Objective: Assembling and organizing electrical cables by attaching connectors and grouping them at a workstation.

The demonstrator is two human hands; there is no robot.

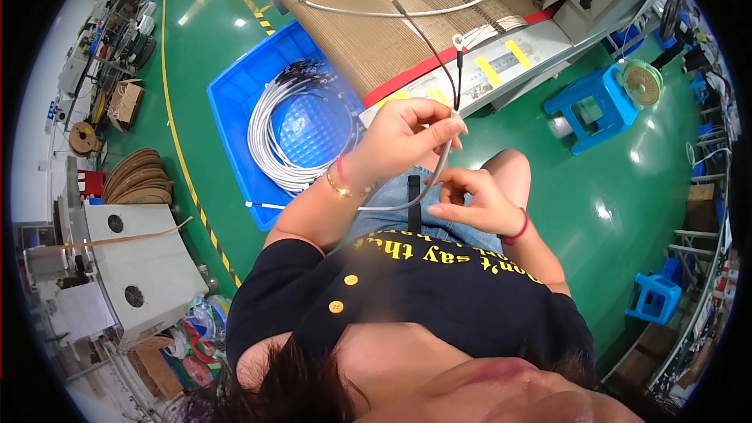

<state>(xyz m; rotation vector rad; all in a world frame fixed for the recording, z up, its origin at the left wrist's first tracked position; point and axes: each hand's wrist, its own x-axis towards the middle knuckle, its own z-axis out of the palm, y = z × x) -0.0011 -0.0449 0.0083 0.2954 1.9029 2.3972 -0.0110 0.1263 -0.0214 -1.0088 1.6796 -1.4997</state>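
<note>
My left hand point(411, 137) is closed in a pinch on a grey cable point(393, 207), where its sheath splits into two dark leads. One lead ends in a ring terminal point(459, 41); the other, brownish, points up and to the left. From the pinch the cable bends down and runs left behind my forearm, with a pale end over the blue bin's near edge. My right hand point(479, 202) hovers just right of the cable's bend, fingers loosely curled and thumb apart, nothing visible between them.
A blue bin point(235, 137) on the floor holds coiled white cables point(270, 141). Ahead stands a conveyor machine with a brown mesh belt point(345, 27), several cables lying on it. To the right are a blue stool point(591, 106) with a small fan point(642, 84) and another blue stool point(656, 296).
</note>
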